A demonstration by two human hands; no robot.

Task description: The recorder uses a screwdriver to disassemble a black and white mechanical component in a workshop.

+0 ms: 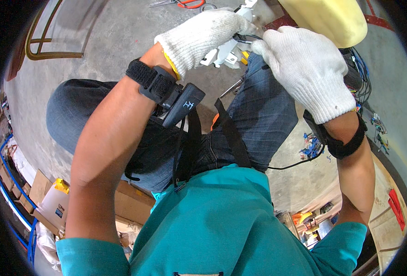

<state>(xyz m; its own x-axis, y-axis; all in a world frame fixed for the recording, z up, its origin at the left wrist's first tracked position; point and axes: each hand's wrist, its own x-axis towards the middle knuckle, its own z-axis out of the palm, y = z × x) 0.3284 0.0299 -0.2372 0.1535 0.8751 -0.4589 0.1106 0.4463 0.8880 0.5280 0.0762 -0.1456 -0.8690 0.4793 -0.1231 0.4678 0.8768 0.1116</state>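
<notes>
The white plastic part is lying between the two gloved hands, just above the right knee of the jeans, with its long axis slanting from lower left up toward the upper right, where a second white piece is showing past the fingers. The left hand is sitting over the part's upper side, its grip curled around the piece — the nearer of the two. The right hand is coming in from the right, its grip pinched on a thin black wire that is meeting the part's end; the fingertips themselves are hidden. Both forearms are reaching forward with wrist straps on — the left wrist is bent inward, the right angled down from the elbow. A pale yellow block is sitting just beyond the right hand, and orange-handled pliers are lying on the concrete floor.
</notes>
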